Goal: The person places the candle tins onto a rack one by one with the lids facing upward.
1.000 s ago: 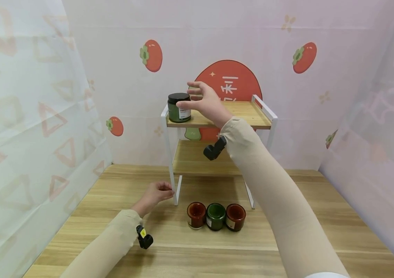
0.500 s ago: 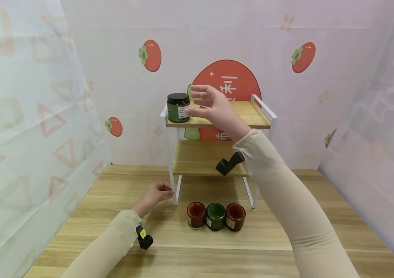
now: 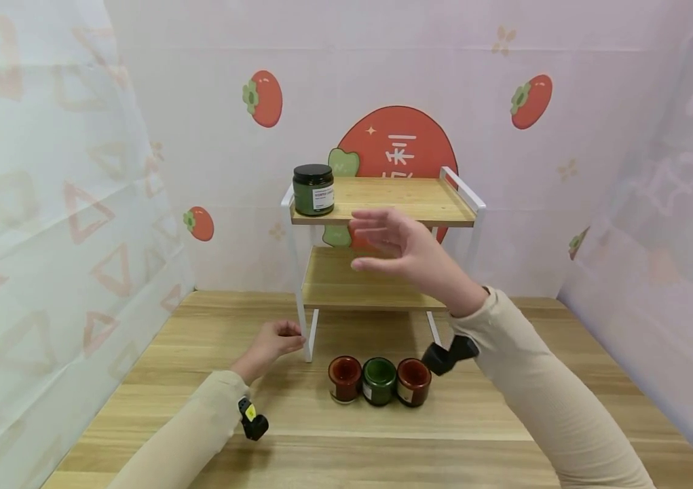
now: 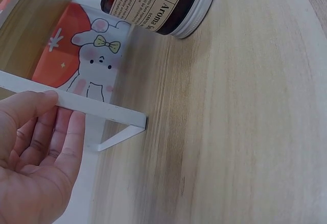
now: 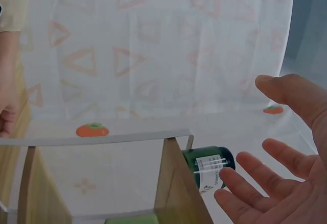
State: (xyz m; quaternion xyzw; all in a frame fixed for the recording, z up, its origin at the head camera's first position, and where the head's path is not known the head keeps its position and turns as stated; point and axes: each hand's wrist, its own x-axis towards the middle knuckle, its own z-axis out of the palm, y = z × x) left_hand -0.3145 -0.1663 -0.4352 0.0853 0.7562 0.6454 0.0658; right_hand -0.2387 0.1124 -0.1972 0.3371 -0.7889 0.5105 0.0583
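Observation:
A green jar with a black lid (image 3: 313, 190) stands at the left end of the shelf's top board (image 3: 407, 197). My right hand (image 3: 413, 255), fingers spread and holding nothing, hovers in front of the shelf, below and right of that jar. The left wrist view has my left hand (image 4: 43, 152) pinching the white front leg (image 4: 97, 106) of the shelf between thumb and fingers, low down near the table.
Three jars stand side by side on the table before the shelf: a red one (image 3: 345, 378), a green one (image 3: 379, 380) and another red one (image 3: 414, 382). The lower board (image 3: 370, 278) spans the frame. Printed cloth (image 3: 218, 136) hangs behind and at both sides.
My right hand has drawn back from beside the green jar, moving down and to the right. The jar stays on the top board, and my left hand has kept its place on the leg.

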